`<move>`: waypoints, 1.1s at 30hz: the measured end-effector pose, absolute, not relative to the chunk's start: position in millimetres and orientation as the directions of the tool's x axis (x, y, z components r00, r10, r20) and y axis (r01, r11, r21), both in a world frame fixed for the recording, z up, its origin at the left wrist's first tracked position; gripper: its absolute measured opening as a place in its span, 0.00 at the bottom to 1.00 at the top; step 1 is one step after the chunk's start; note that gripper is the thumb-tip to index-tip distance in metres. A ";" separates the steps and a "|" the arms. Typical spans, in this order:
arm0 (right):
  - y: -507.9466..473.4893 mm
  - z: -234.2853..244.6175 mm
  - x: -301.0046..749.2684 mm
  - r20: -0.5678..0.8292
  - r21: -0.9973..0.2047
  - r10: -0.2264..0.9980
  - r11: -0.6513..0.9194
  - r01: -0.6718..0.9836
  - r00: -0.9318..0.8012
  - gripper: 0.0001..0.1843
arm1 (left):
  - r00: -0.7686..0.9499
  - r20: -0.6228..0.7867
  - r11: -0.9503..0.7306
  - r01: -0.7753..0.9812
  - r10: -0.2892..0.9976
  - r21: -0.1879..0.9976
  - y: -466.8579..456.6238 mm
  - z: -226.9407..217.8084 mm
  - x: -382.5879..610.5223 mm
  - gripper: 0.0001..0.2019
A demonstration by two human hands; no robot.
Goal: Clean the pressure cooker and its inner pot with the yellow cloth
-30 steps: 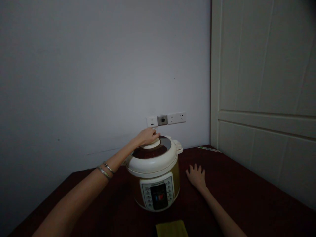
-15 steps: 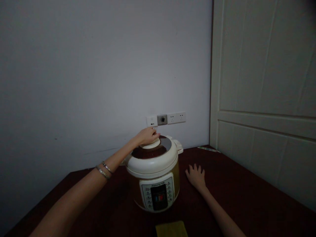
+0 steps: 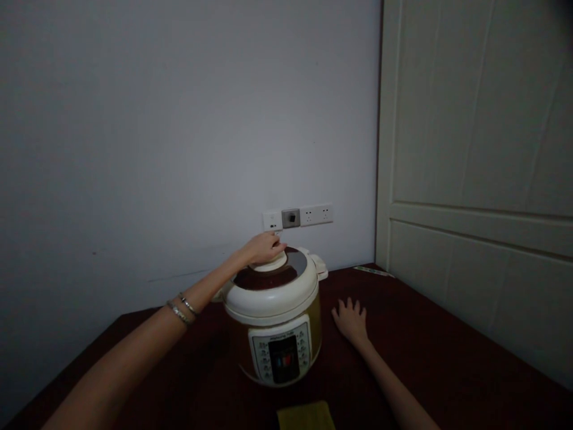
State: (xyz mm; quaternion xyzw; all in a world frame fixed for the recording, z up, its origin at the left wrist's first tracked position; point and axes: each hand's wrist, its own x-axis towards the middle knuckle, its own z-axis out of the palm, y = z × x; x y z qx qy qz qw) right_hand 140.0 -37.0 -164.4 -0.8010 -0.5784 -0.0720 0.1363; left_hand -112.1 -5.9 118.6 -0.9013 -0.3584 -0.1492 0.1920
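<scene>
An electric pressure cooker with a white and dark red lid, a gold body and a front button panel stands on the dark red table. My left hand, with bracelets at the wrist, is closed around the handle on top of the lid. The lid sits on the cooker body. My right hand lies flat on the table to the right of the cooker, fingers spread, holding nothing.
A yellow-green folded cloth or pad lies at the table's near edge. Wall sockets are behind the cooker. A thin patterned strip lies at the back right, near a pale panelled door.
The whole view has shifted slightly, so everything appears a little further left. Both hands keep their places: the left on the lid handle, the right on the table.
</scene>
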 end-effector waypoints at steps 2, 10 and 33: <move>-36.6 -164.3 140.3 0.272 -0.137 0.908 -0.292 0.947 0.319 0.27 | 0.704 0.409 -0.674 0.697 0.581 -0.243 -5.7 118.5 -112.4 0.23; -38.4 -161.0 139.8 0.275 -0.142 0.908 -0.286 0.948 0.315 0.27 | 0.746 0.424 -0.718 0.644 0.513 -0.264 -1.4 118.0 -115.5 0.21; -36.7 -159.5 139.0 0.270 -0.135 0.906 -0.298 0.945 0.325 0.27 | 0.789 0.426 -0.785 0.571 0.443 -0.242 -0.1 118.2 -119.6 0.19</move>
